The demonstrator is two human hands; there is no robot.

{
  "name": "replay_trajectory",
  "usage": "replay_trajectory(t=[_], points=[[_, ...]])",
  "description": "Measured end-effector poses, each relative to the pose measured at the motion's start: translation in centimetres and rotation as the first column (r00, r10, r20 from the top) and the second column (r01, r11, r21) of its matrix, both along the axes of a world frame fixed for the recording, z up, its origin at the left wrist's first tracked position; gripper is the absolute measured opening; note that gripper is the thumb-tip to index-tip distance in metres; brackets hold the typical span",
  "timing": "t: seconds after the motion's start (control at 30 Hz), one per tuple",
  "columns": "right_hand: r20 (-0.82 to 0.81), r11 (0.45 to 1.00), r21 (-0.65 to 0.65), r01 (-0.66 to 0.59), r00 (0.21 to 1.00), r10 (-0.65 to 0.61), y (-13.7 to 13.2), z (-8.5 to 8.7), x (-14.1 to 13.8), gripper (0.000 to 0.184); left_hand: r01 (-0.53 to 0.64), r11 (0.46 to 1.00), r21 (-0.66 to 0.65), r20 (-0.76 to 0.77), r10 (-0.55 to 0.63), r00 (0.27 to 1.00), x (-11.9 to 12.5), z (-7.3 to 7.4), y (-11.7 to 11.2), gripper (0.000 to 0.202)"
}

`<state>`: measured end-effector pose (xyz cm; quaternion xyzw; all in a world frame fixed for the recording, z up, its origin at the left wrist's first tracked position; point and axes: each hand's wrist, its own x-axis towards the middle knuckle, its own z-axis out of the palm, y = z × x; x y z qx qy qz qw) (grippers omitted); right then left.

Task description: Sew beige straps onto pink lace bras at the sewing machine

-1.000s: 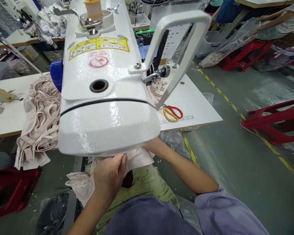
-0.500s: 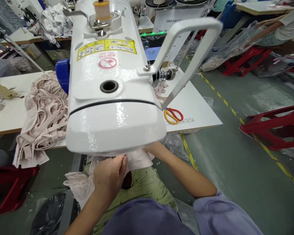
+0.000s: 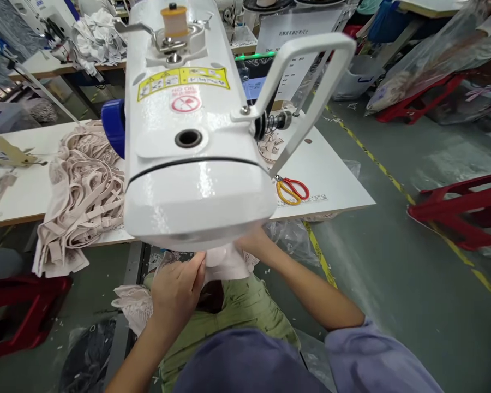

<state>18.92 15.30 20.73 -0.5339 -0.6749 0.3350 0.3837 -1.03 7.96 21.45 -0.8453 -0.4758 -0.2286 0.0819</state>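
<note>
A white sewing machine (image 3: 200, 202) fills the middle of the view, and its head covers the needle area. My left hand (image 3: 178, 286) is closed, thumb against fingers, on the edge of a pale pink lace garment (image 3: 227, 266) just below the machine head. Lace from the garment hangs to the left of that wrist. On the other side, my right hand (image 3: 251, 243) reaches under the head beside the fabric. Its fingers are hidden behind the machine, so their grip does not show.
A pile of pale pink strapped garments (image 3: 85, 191) lies left of the machine, partly over the table edge. Scissors (image 3: 290, 191) with red and yellow handles lie on the white table (image 3: 339, 174) at right. Red stools (image 3: 462, 213) stand on the floor. A co-worker's arm (image 3: 485, 27) shows at upper right.
The view has shifted slightly. Both hands stay at the fabric under the head; the fabric between them now looks more bunched. The co-worker's plastic bag at upper right has been lifted.
</note>
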Motion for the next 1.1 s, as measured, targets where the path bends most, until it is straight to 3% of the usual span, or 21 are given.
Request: replay_trajectory(t=[0.37, 0.77, 0.97, 1.1], points=[[-0.094, 1.000, -0.011, -0.003, 0.996, 0.002, 0.1, -1.2, 0.9, 0.016, 0.048, 0.996, 0.070, -0.048, -0.045, 0.998, 1.0, 0.2, 0.6, 0.024], [-0.135, 0.999, -0.031, 0.021, 0.991, -0.025, -0.2, -0.2, 1.5, 0.017, 0.069, 0.996, 0.054, -0.027, -0.068, 0.997, 1.2, 0.4, 0.4, 0.024], [-0.186, 0.997, -0.061, 0.043, 0.981, -0.054, -0.9, -0.6, 1.3, 0.021, 0.027, 0.996, -0.090, 0.134, -0.014, 0.991, 0.7, -0.2, 0.0, 0.023], [-0.406, 0.991, -0.131, 0.004, 0.912, -0.057, -2.1, -2.1, 0.6, 0.029, 0.001, 0.978, -0.207, 0.263, 0.054, 0.963, 0.4, 0.0, 0.0, 0.025]])
